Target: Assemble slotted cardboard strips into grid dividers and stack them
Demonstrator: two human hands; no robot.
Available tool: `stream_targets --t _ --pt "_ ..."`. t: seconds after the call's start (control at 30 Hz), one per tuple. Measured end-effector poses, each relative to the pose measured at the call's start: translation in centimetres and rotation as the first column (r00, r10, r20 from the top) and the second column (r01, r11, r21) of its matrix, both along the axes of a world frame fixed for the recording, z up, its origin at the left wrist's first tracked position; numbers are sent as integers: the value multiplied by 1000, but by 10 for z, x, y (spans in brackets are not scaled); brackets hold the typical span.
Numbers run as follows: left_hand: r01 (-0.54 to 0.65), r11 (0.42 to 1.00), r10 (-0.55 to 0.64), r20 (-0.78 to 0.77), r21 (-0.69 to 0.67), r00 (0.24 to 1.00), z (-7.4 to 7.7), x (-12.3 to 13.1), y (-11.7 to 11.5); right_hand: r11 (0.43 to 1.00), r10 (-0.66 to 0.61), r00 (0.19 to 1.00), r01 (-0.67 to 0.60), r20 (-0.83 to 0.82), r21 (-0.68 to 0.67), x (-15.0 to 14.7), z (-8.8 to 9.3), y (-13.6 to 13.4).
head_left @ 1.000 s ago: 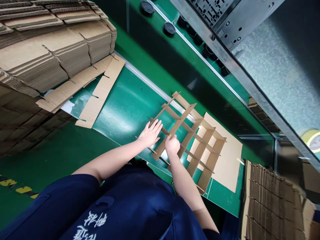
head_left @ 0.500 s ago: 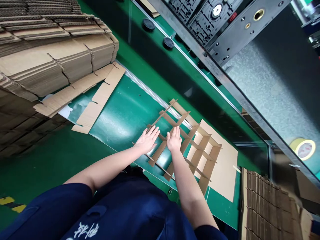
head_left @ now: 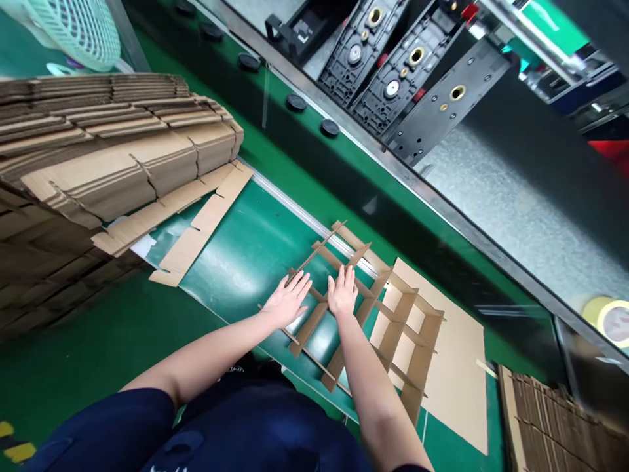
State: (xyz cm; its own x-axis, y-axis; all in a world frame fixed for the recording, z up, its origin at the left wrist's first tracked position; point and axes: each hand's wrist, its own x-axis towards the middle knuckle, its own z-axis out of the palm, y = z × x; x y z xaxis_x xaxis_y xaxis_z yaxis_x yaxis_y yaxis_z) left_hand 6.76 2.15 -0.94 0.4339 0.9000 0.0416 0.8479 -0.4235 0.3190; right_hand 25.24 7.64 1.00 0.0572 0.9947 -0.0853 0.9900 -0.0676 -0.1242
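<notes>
A cardboard divider grid (head_left: 392, 333) of interlocking slotted strips stands on the green table (head_left: 236, 242), its right part over a flat cardboard sheet (head_left: 455, 373). My left hand (head_left: 287, 300) lies flat on the grid's left end, fingers together and stretched out, beside the outermost cross strip (head_left: 318, 248). That strip leans a little. On the middle of the grid rests my right hand (head_left: 343, 293), its fingers straight and pointing away from me. Neither hand is wrapped round anything. The strips right under the palms are hidden.
Stacked slotted cardboard strips (head_left: 167, 154) stand at the left, with a loose strip (head_left: 204, 226) on the table before them. More cardboard (head_left: 555, 419) is stacked at the lower right. Above runs a metal-edged shelf (head_left: 427, 180) with black machine parts (head_left: 393, 85) and a tape roll (head_left: 609, 319).
The view has tilted up, so the scene sits lower and a pale green fan shows at the upper left. Both hands remain on the grid in nearly the same places.
</notes>
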Motion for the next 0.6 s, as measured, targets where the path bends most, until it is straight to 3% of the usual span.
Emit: stream_targets --t 0.1,0.2,0.27,0.37,0.47,0.53,0.6 --pt "-7 999 5 49 34 999 9 7 -5 989 -46 999 49 -26 141 26 8 -25" --pt "98 995 -102 106 35 989 16 24 -13 941 -253 967 237 38 240 80 17 -70" --pt "166 986 -164 106 -5 981 15 35 -21 867 -463 881 427 98 258 128 21 -106" --pt "180 982 -177 52 -61 983 11 43 -33 698 -713 684 672 154 249 206 21 -158" --pt "177 982 -178 -3 -70 984 7 36 -48 566 -823 557 820 116 80 267 11 -196" --pt "176 982 -178 -34 -62 983 6 28 -60 550 -830 557 824 22 -136 289 1 -209" --pt "178 983 -181 -66 -42 981 8 24 -67 565 -820 568 781 -73 -266 295 -9 -215"
